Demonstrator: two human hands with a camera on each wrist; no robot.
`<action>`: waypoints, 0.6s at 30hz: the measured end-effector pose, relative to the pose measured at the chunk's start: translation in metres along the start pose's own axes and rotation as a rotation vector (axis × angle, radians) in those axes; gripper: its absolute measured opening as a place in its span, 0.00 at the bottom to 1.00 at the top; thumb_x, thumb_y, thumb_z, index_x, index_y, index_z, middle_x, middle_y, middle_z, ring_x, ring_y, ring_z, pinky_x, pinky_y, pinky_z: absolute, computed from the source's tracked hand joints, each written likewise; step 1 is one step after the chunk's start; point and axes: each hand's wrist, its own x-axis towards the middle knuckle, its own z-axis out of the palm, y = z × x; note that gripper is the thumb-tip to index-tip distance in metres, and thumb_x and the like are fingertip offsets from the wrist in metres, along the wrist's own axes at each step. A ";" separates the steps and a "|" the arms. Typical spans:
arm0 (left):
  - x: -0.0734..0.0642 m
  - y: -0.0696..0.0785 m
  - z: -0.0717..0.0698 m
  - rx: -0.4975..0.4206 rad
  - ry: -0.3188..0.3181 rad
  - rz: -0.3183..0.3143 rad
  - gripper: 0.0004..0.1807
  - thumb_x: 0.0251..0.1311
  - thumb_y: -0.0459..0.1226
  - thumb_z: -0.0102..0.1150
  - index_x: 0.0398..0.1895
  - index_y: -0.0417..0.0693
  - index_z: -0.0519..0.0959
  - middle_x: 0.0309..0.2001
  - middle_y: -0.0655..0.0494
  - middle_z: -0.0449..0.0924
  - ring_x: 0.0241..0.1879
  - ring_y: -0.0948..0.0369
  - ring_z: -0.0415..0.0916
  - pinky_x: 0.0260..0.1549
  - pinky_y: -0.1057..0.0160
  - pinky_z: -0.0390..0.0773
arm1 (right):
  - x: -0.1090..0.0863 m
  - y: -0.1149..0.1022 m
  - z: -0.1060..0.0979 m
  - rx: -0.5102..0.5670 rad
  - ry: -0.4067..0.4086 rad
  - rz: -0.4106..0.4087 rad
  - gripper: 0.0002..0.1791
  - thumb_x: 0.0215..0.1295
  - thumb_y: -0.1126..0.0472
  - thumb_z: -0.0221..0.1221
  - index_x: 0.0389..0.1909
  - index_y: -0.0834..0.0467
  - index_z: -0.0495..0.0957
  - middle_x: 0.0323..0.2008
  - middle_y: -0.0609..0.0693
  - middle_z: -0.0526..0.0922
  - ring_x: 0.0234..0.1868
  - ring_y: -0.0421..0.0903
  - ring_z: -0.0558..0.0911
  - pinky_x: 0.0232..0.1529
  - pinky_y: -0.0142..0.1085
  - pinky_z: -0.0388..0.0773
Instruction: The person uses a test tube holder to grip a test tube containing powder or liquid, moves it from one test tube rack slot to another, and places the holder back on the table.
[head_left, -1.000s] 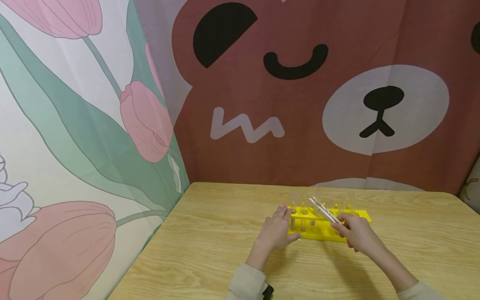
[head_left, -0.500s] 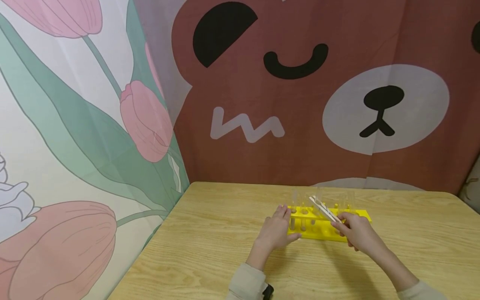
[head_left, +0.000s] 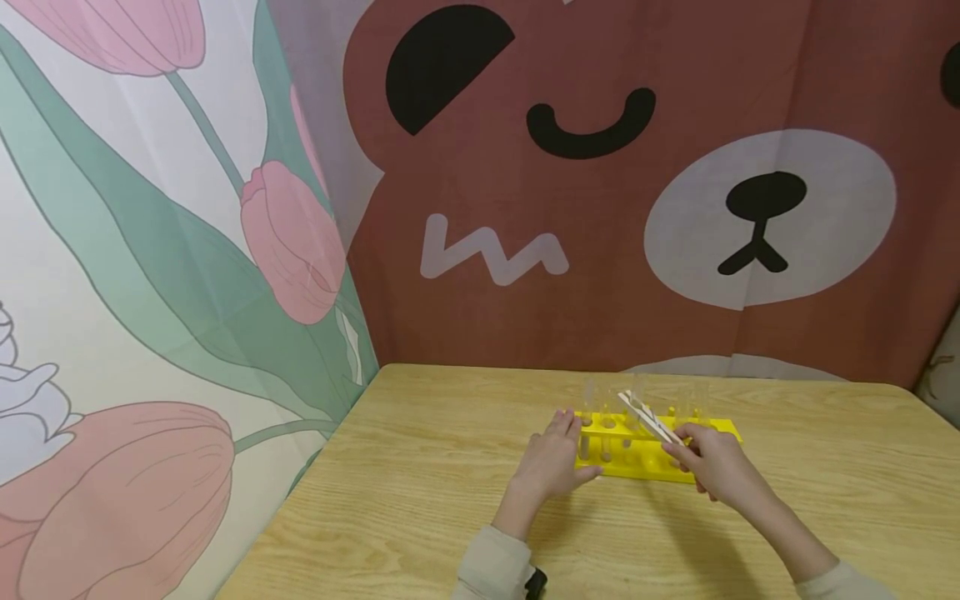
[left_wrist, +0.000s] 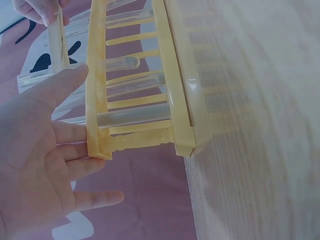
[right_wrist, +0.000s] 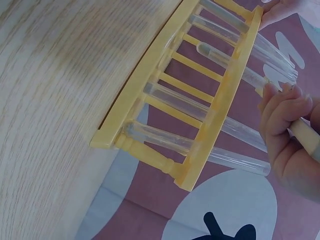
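A yellow test tube rack stands on the table, holding several clear test tubes. My left hand rests against its left end. In the left wrist view its straight fingers touch the upper plate's end, and the thumb reaches across the front. With curled fingers, my right hand grips a wooden test tube clamp, slanted above the rack. The clamp's tip meets the upper part of one test tube. That tube passes through the upper plate, its rounded bottom hanging clear of the base.
The wooden table reaches back to a wall hanging with a bear on it. A second hanging with tulips borders the table on the left. Other tubes stand in the rack on both sides of the raised one.
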 end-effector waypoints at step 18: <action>-0.002 0.000 0.000 -0.020 0.005 -0.004 0.41 0.55 0.60 0.47 0.66 0.46 0.57 0.66 0.54 0.52 0.66 0.60 0.46 0.53 0.55 0.65 | -0.002 -0.005 -0.003 -0.009 0.029 -0.010 0.09 0.63 0.61 0.53 0.34 0.65 0.72 0.14 0.47 0.69 0.08 0.42 0.66 0.06 0.32 0.65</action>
